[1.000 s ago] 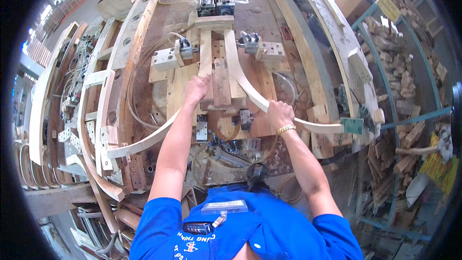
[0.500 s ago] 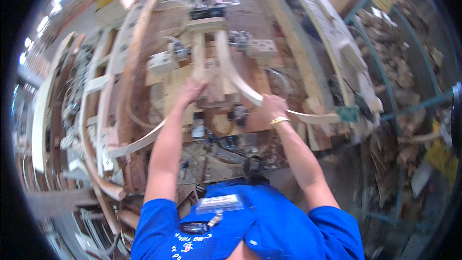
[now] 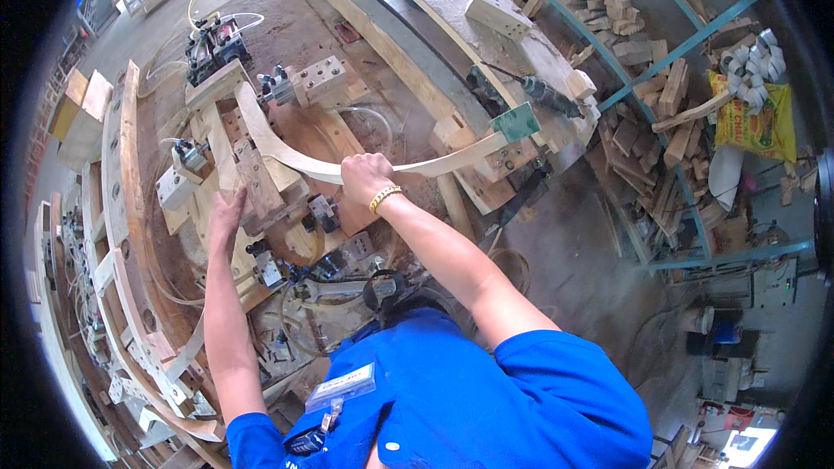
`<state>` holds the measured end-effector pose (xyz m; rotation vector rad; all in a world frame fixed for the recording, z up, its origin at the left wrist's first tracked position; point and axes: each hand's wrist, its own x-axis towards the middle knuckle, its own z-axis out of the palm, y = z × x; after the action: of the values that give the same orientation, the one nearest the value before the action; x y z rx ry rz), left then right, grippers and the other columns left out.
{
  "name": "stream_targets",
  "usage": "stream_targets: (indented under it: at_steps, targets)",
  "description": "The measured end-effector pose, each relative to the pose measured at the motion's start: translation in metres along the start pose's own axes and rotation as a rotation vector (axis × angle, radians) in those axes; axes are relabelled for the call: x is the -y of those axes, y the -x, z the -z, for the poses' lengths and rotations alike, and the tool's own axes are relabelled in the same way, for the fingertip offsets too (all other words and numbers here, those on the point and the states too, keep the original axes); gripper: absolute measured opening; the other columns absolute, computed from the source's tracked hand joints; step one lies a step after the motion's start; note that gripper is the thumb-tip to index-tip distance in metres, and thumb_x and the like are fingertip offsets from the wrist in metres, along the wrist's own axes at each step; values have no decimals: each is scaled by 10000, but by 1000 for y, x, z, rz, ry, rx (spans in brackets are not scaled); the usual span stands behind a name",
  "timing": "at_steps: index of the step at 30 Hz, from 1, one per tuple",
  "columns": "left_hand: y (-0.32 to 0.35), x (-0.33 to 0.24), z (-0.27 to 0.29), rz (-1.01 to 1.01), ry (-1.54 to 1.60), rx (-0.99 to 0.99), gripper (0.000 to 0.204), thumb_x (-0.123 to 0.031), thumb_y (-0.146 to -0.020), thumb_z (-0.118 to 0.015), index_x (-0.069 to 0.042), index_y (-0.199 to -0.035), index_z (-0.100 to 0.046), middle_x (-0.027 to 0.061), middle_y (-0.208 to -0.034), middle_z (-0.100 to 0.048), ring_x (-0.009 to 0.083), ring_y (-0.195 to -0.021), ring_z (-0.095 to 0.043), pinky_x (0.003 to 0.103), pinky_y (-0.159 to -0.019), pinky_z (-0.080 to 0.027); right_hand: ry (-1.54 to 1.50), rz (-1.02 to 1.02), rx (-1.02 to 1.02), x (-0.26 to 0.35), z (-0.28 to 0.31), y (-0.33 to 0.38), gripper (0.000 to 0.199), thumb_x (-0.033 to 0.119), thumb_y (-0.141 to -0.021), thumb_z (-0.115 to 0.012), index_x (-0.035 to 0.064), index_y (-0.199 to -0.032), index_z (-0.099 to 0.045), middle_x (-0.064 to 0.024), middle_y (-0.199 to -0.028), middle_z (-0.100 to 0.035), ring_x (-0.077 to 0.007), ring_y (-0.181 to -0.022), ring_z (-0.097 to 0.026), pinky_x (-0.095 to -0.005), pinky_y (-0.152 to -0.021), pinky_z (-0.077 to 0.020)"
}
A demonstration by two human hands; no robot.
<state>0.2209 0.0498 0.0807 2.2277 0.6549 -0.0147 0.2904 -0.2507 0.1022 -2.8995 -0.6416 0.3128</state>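
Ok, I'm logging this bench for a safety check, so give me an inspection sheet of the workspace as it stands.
Surface: worn wooden jig bench, dusty, with blocks and clamps fixed on it.
Job's things: curved wooden strip lying across the jig; wooden block beside it.
Clutter: wood offcuts piled at right; curved frames stacked at left.
Hands: right hand closed around the strip; left hand flat and open against the block.
Cables: pale hoses looping to the clamp units; more hose near the person's chest.
Surroundings: yellow sack, teal rack bars, power tool on the bench edge.
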Motion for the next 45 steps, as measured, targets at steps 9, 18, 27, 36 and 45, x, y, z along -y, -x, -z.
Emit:
stream_targets:
  at_steps: [9,18,27,36,45]
  targets:
    - [3,-9,4,45,-175,-25,816,-634,-841,-601,10,-1325,-473,275,-1264,-587,395,-1205,-554,445,-991,-426,2,2,23,0,1,-1,176,155,-750,-650,69,-874,-739,-140,-880,-735,-281,-833,-728,-383,-718,-571]
    - [-7,5,-2,25,-265,-86,835,-684,-826,-576,8,-1283,-489,288,-1215,-605,416,-1164,-574,464,-964,-441,31,26,-5,1,3,2,174,150,-768,-640,59,-879,-737,-131,-862,-735,-269,-829,-729,-384,-704,-571]
    - [-5,7,-2,-9,-249,-88,854,-701,-828,-560,21,-1277,-488,297,-1206,-603,428,-1161,-572,465,-966,-440,18,-21,36,3,7,3,171,153,-801,-630,104,-899,-761,-99,-905,-742,-236,-861,-727,-353,-718,-557]
    - [-5,6,1,19,-187,-31,853,-684,-835,-567,22,-1304,-476,292,-1236,-592,421,-1189,-557,465,-984,-431,34,5,-30,1,1,1,176,155,-757,-647,65,-875,-742,-134,-863,-736,-275,-827,-729,-381,-710,-572]
    - [0,0,2,54,-230,-45,832,-673,-846,-560,6,-1320,-471,292,-1263,-578,418,-1216,-539,467,-1003,-415,-13,-3,18,0,4,2,194,159,-770,-644,72,-915,-738,-137,-908,-735,-275,-865,-725,-384,-742,-569]
